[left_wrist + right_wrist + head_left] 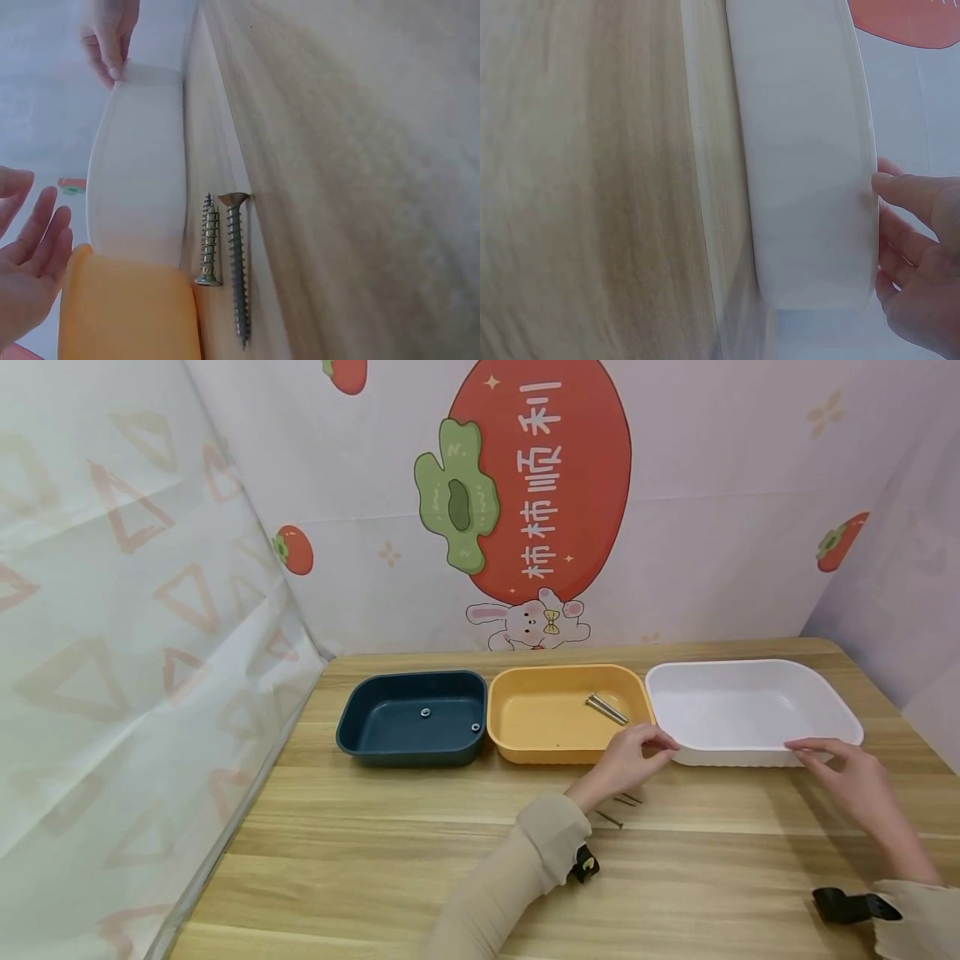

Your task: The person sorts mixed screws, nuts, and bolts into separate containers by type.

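White tray point(731, 758) is set at the far right of the table point(712, 877), beside a yellow tray point(547, 756) in which long screws point(606, 708) are held; farther left, nuts point(425, 712) are held in a blue tray point(420, 760). Loose screws point(238, 262) are partly hidden by the left wrist point(588, 789). The near rim is pinched by the right hand point(855, 781); the left hand point(628, 762) is poised at the near left corner, fingers loosely parted.

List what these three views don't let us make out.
Head: near right corner of the yellow tray, covered by the left grip.
Head: metal pieces in the blue tray, too small for detail.
Left wrist: yellow tray's left part, cut off by bottom edge.
Right wrist: white tray's inside, behind its own wall.
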Tool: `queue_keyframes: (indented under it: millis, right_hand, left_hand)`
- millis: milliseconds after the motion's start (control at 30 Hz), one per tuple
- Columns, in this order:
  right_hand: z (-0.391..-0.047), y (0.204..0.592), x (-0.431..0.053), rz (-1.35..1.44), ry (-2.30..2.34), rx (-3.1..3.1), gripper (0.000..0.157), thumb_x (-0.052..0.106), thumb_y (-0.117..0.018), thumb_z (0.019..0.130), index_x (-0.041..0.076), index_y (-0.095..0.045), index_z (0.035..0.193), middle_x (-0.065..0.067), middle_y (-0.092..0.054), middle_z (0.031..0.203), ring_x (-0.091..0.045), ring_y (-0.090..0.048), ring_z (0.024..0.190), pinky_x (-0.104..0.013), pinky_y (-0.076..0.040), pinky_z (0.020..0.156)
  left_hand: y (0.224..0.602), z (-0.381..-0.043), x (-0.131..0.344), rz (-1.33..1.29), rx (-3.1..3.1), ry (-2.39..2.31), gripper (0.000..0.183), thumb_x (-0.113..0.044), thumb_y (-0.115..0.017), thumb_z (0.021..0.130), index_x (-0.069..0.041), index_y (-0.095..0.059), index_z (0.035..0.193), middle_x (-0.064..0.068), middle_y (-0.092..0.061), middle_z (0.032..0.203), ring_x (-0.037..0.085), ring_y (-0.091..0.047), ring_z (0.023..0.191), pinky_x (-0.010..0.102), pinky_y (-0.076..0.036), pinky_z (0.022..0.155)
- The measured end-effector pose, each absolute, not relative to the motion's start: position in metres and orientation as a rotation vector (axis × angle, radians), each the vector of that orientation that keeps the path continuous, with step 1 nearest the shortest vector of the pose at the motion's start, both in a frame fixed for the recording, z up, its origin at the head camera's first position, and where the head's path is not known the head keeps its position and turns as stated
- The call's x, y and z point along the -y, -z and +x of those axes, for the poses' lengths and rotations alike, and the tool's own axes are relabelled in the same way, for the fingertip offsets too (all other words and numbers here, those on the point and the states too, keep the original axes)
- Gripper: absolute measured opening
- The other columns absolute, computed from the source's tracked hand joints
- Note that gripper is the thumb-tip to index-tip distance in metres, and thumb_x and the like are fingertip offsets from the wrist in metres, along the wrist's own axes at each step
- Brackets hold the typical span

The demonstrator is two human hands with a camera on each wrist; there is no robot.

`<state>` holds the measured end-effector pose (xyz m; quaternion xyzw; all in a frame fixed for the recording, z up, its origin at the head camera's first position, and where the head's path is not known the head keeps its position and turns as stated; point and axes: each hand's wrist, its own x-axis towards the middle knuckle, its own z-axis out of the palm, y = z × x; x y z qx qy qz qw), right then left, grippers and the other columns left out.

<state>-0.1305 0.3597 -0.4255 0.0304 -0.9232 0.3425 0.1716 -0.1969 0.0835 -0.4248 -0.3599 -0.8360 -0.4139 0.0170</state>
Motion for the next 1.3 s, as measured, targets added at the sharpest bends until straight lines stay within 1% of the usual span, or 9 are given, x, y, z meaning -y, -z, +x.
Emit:
queue_keyframes:
  millis: [100,333,467,633,933,1167,1300]
  right_hand:
    - [-0.13,0.426,-0.359,0.093,-0.976,2.605,0.019,0.012,-0.055,0.087,0.027,-0.066,0.085,0.045,-0.039,0.081,0.005,-0.037,0.06,-0.018,-0.028,0.055]
    - [-0.13,0.428,-0.359,0.094,-1.01,2.589,0.018,0.012,-0.055,0.087,0.026,-0.066,0.085,0.046,-0.04,0.081,0.021,-0.034,0.076,-0.012,-0.027,0.06]
    - [-0.129,0.428,-0.359,0.088,-1.028,2.582,0.016,0.012,-0.055,0.087,0.024,-0.066,0.086,0.046,-0.039,0.082,0.024,-0.031,0.081,-0.009,-0.025,0.063]
    - [-0.129,0.428,-0.359,0.093,-1.042,2.574,0.015,0.013,-0.055,0.087,0.023,-0.066,0.086,0.046,-0.039,0.084,0.026,-0.03,0.083,-0.007,-0.024,0.065]
    - [-0.129,0.428,-0.359,0.062,-1.024,2.601,0.012,0.015,-0.055,0.087,0.019,-0.067,0.089,0.047,-0.036,0.086,0.024,-0.029,0.081,-0.012,-0.026,0.062]
    - [-0.129,0.429,-0.36,0.048,-1.009,2.613,0.013,0.016,-0.055,0.087,0.021,-0.067,0.089,0.047,-0.036,0.086,0.022,-0.03,0.081,-0.016,-0.026,0.062]
    - [-0.13,0.428,-0.359,0.051,-1.013,2.615,0.012,0.017,-0.055,0.088,0.019,-0.067,0.091,0.047,-0.037,0.085,0.022,-0.03,0.081,-0.014,-0.026,0.062]
  left_hand:
    - [0.423,-0.193,-0.078,-1.182,2.601,1.236,0.01,-0.013,-0.059,0.085,-0.011,-0.065,0.093,-0.005,-0.062,0.089,-0.004,-0.049,0.08,0.007,-0.038,0.075]
    - [0.421,-0.181,-0.067,-1.229,2.718,1.222,0.012,-0.015,-0.057,0.086,-0.011,-0.064,0.095,-0.007,-0.06,0.089,-0.006,-0.048,0.079,0.003,-0.035,0.07]
    - [0.421,-0.178,-0.062,-1.272,2.788,1.217,0.012,-0.017,-0.057,0.086,-0.013,-0.064,0.096,-0.01,-0.06,0.088,-0.008,-0.048,0.078,0.003,-0.035,0.069]
    - [0.419,-0.176,-0.054,-1.353,2.831,1.184,0.012,-0.019,-0.058,0.086,-0.014,-0.064,0.095,-0.011,-0.061,0.087,-0.009,-0.048,0.076,0.004,-0.036,0.069]
    - [0.42,-0.177,-0.038,-1.507,2.844,1.18,0.014,-0.02,-0.06,0.085,-0.011,-0.063,0.096,-0.008,-0.061,0.087,-0.008,-0.05,0.076,0.006,-0.039,0.071]
    - [0.421,-0.178,-0.024,-1.515,2.9,1.213,0.014,-0.018,-0.063,0.082,-0.009,-0.063,0.094,-0.008,-0.062,0.082,-0.007,-0.05,0.074,0.007,-0.04,0.068]
    - [0.424,-0.18,-0.017,-1.541,2.922,1.214,0.015,-0.016,-0.064,0.081,-0.008,-0.063,0.093,-0.007,-0.063,0.084,-0.006,-0.051,0.072,0.008,-0.04,0.066]
